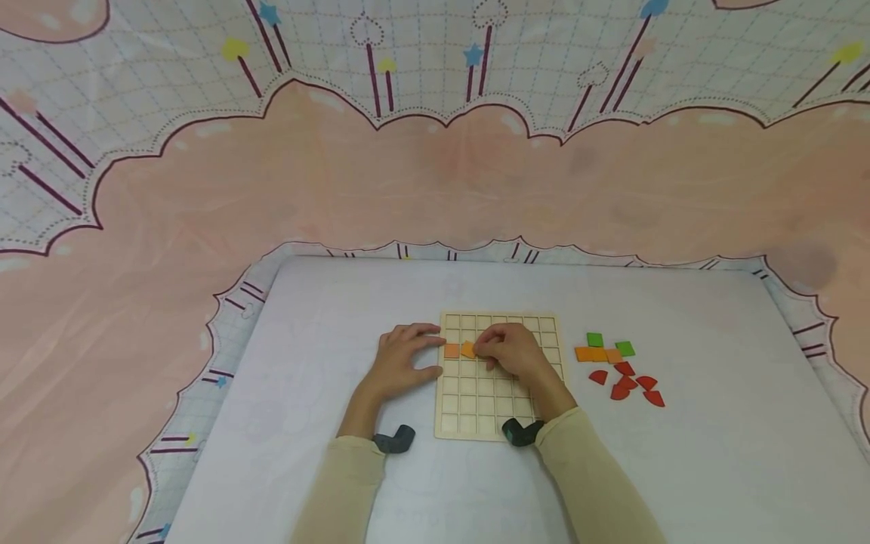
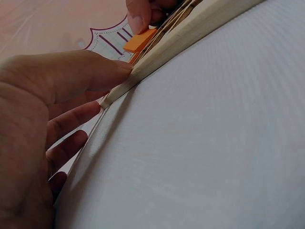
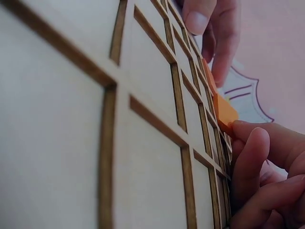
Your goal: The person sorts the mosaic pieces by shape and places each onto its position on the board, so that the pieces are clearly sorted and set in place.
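A wooden grid board (image 1: 460,406) with square cells lies on the white table. One orange square tile (image 1: 451,350) sits in a cell at its left edge. My right hand (image 1: 513,351) pinches a second orange square tile (image 1: 468,349) between thumb and finger, tilted over the cell beside the first; the right wrist view shows this held tile (image 3: 226,112) at the board's surface. My left hand (image 1: 401,363) rests at the board's left edge, fingers spread, thumb and fingertips touching the rim. In the left wrist view the thumb (image 2: 90,71) lies against the wooden edge.
To the right of the board lie two green square tiles (image 1: 594,339), a row of orange tiles (image 1: 593,353) and several red quarter-circle pieces (image 1: 627,383). Dark wrist-worn devices (image 1: 522,432) sit at both cuffs. A patterned cloth (image 1: 435,181) surrounds the white table (image 1: 326,302).
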Demonstrator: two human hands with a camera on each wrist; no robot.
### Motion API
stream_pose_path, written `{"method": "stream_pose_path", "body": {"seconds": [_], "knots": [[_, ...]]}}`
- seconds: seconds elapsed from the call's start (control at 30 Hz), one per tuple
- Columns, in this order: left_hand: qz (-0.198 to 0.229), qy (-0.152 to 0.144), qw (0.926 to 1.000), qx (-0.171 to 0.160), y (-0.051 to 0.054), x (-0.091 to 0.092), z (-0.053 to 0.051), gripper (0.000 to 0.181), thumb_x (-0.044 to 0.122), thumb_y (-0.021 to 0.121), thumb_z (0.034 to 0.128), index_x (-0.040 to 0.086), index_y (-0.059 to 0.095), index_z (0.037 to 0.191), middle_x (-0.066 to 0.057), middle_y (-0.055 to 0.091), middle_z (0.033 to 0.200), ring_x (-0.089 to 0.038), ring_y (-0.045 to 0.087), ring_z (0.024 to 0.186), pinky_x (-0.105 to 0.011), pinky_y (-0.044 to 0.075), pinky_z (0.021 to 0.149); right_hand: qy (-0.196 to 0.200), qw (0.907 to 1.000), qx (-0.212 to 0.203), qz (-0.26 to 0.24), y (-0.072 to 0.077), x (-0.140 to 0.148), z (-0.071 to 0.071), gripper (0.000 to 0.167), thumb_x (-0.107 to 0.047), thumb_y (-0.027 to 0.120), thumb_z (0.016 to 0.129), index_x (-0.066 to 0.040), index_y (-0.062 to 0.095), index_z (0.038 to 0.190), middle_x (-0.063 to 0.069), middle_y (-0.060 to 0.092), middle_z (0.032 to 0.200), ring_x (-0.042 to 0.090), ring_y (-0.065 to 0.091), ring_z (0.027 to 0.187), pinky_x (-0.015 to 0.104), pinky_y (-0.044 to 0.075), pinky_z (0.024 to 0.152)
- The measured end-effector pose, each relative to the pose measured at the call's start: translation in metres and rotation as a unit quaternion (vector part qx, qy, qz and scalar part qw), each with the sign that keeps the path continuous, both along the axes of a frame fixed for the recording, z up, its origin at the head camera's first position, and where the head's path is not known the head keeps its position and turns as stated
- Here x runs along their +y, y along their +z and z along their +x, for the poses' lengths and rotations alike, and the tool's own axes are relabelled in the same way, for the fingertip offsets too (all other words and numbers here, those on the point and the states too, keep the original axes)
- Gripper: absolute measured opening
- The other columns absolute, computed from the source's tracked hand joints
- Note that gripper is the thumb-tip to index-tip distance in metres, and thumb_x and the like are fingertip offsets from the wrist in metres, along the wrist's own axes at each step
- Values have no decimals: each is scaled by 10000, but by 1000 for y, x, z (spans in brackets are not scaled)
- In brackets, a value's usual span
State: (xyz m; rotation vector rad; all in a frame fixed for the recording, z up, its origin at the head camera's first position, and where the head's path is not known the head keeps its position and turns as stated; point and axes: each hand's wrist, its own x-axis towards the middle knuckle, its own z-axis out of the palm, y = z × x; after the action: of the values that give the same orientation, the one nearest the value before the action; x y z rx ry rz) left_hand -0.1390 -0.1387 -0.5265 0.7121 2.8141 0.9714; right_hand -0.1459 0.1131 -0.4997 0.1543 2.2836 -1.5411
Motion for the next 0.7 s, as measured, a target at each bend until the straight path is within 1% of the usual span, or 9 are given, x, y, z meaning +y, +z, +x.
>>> {"method": "stream_pose_path", "body": {"seconds": [0.13,0.23,0.37,0.47,0.7], "knots": [[-5,-17,10000,-75,0,0,-1,501,378,768,846,248,686,1323,61,535,1495,-223,447,1359,-541,283,1101,-19,10000,-10,-36,0,0,0,86,-149,775,881,-90,730,925,-1,660,676,161,616,578,296,440,652],[-17,-14,10000,-90,0,0,-1,501,375,767,847,247,685,1324,62,535,1496,-221,446,1360,-539,285,1100,69,10000,38,25,1,0,-1,75,-145,774,886,-96,729,921,-2,666,677,157,621,573,297,440,669],[-27,-7,10000,-94,0,0,-2,502,376,765,847,244,685,1325,59,532,1499,-220,445,1363,-535,285,1104,165,9998,91,114,2,-1,-1,60,-133,775,888,-99,736,918,2,690,707,155,625,568,287,448,651],[-8,-6,10000,-74,0,1,-2,500,375,767,844,243,688,1320,56,536,1497,-223,449,1362,-536,289,1101,187,9997,59,139,4,-1,-1,65,-125,777,884,-99,747,935,9,691,735,156,626,571,284,461,628],[-18,18,10000,28,1,1,-1,489,380,769,840,250,695,1306,60,547,1482,-224,460,1352,-539,307,1084,211,9993,86,309,2,-3,-1,97,-139,785,874,-129,761,967,5,661,704,164,630,563,296,449,649]]}}
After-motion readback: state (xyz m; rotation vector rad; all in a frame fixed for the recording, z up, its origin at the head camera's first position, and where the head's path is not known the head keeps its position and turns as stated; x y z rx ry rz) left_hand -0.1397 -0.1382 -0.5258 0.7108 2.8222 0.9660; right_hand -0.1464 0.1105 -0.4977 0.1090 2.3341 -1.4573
